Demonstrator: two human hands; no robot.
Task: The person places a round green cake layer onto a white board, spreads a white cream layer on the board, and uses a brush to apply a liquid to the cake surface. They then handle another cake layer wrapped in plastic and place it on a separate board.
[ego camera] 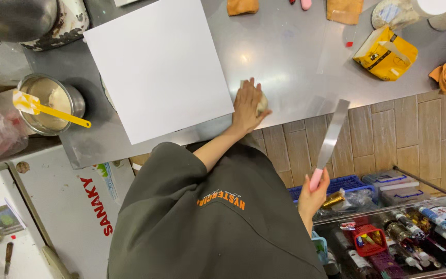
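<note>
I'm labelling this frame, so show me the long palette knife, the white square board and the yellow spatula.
palette knife (pixel 332 135), head view, middle of the metal blade
white square board (pixel 158 67), head view, centre of its face
yellow spatula (pixel 63 113), head view, on the handle

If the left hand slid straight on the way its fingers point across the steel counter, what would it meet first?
The left hand presses a pale cloth and points up the steel counter. The way looks free until, probably, the orange pouch at the far edge.

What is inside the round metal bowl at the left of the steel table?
The metal bowl holds a pale creamy mass and a yellow spatula, whose handle sticks out over the rim. The spatula blade hides part of the contents; the bottom cannot be seen.
</note>
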